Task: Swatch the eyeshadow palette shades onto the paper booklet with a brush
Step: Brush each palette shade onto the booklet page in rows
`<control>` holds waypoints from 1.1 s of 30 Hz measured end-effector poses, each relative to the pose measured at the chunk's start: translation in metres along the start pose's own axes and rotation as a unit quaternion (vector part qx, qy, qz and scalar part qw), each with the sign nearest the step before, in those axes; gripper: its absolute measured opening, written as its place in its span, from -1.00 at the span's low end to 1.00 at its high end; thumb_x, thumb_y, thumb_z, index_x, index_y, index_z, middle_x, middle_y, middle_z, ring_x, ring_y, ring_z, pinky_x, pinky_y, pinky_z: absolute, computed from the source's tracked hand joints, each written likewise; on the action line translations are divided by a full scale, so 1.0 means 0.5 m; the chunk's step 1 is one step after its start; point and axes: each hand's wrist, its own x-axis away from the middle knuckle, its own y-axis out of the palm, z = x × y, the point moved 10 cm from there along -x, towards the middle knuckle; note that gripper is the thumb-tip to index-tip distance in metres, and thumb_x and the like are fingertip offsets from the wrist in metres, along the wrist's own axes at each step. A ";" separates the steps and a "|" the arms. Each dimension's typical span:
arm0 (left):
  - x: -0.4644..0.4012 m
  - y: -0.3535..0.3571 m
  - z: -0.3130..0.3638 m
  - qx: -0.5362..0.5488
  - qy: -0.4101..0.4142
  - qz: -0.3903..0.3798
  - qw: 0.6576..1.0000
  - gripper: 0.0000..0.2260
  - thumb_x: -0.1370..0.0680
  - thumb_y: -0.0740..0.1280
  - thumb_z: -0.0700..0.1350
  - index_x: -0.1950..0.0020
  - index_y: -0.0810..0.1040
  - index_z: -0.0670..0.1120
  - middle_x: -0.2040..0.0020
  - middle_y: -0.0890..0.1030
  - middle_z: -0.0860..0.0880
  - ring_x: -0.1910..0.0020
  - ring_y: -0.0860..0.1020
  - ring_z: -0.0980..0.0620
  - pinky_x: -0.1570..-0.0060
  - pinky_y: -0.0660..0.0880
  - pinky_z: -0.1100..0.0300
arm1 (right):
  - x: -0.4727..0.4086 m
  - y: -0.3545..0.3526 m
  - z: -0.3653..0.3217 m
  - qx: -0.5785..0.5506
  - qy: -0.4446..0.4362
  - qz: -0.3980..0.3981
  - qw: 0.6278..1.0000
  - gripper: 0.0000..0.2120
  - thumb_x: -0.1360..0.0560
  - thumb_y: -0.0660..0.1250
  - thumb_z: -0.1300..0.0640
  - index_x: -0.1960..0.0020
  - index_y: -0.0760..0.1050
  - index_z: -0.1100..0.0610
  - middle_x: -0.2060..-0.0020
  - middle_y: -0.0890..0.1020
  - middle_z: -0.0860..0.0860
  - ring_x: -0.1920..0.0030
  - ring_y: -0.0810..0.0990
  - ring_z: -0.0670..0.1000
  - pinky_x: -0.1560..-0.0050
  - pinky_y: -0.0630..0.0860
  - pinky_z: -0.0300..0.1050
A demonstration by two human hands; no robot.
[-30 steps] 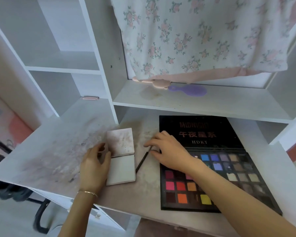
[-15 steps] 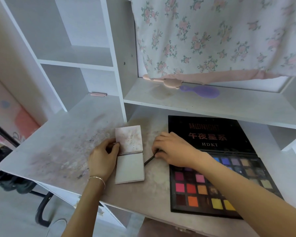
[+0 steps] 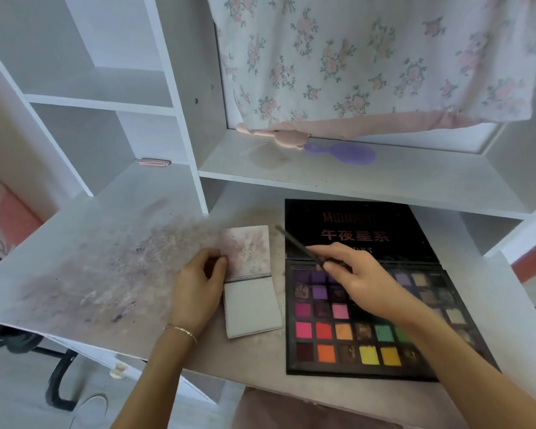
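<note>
Here the right hand (image 3: 358,275) pinches the brush (image 3: 297,246) in a closed grip above the palette (image 3: 353,363).

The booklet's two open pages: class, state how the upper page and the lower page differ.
The upper page is smudged with pinkish powder and dark specks; the lower page looks clean. The left hand pinches the upper page's edge; the lower page's face lies uncovered. Both are squarish and share the spine.
</note>
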 end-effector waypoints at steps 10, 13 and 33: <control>0.008 0.066 0.031 -0.002 -0.005 0.002 1.000 -0.93 -0.51 0.29 -0.23 0.08 0.57 -0.17 0.28 0.56 0.02 0.29 0.46 0.26 0.33 0.32 0.55 | 0.060 -0.079 0.051 -0.293 0.029 0.198 0.935 -0.89 -0.51 0.21 0.33 0.11 0.40 0.14 0.37 0.62 -0.05 0.31 0.60 -0.09 0.26 0.55 -0.30; 0.010 0.071 0.030 0.008 -0.020 0.017 1.000 -0.93 -0.51 0.30 -0.21 0.08 0.57 -0.17 0.32 0.52 0.10 0.30 0.47 0.26 0.34 0.33 0.53 | 0.058 -0.072 0.043 -0.254 0.013 0.188 0.949 -0.87 -0.52 0.20 0.32 0.15 0.37 0.14 0.40 0.62 -0.05 0.33 0.58 -0.07 0.32 0.53 -0.28; 0.013 0.054 0.007 -0.008 -0.044 0.024 0.999 -0.96 -0.45 0.38 -0.13 0.17 0.63 -0.03 0.31 0.57 0.17 0.27 0.52 0.22 0.19 0.41 0.29 | 0.041 -0.027 0.046 -0.108 0.041 0.165 0.980 -0.84 -0.45 0.23 0.20 0.24 0.44 -0.05 0.33 0.61 0.14 0.24 0.56 0.13 0.29 0.48 -0.03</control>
